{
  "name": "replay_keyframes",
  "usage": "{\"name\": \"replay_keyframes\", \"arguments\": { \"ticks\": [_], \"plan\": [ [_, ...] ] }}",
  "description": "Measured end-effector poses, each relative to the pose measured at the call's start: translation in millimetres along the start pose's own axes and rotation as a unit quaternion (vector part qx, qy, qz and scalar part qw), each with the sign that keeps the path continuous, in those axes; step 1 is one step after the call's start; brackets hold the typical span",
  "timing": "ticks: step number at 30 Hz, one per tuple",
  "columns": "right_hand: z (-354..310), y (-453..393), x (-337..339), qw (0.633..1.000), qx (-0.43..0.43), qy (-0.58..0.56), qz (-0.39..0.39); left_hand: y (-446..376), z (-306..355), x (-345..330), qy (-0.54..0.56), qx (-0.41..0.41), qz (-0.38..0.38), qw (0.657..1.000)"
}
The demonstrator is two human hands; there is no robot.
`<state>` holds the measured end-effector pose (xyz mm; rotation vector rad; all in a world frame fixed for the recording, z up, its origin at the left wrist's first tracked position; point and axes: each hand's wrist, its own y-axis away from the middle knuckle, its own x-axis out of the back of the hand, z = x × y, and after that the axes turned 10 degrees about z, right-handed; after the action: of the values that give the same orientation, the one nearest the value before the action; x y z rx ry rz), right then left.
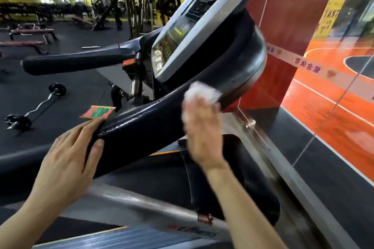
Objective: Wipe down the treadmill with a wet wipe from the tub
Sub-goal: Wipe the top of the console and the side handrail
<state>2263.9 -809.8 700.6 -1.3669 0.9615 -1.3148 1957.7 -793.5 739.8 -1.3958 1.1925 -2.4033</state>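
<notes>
Right hand (202,133) gripping wet wipe (202,92) against treadmill handrail (145,119), left hand (68,159) flat, fingers straight, on handrail end

Bright indoor light, glare on the console (202,16), blurred, distorted edges.

Left hand (66,159) flat, fingers straight; right hand (202,133) curled, blurred

The treadmill's handrail (141,125) is black, grained padding with a dull sheen. Its console (194,26) looks like glossy grey plastic, the frame rail (141,206) brushed metal. The wipe (202,92) is crumpled white cloth.
</notes>
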Motion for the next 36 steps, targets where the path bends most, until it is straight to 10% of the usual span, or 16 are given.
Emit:
{"name": "replay_keyframes", "arguments": {
  "ticks": [7,17,23,29,36],
  "plan": [
    [76,-57,6,0.918,-0.336,-0.121,0.171,3,8,-2,-0.016,0.007,0.025,1.0],
    [-26,47,-14,1.0,0.018,0.012,-0.023,2,-10,13,0.007,-0.019,-0.034,0.999],
    [-27,-3,-2,0.977,-0.194,-0.063,0.06,41,-73,31,-0.097,0.061,0.032,0.993],
    [-168,71,-43,0.997,0.05,-0.045,-0.048,56,-105,40,-0.135,0.061,0.038,0.988],
    [-162,6,-15,0.997,-0.021,-0.011,-0.077,58,-137,53,-0.081,-0.002,0.017,0.997]
  ]
}}
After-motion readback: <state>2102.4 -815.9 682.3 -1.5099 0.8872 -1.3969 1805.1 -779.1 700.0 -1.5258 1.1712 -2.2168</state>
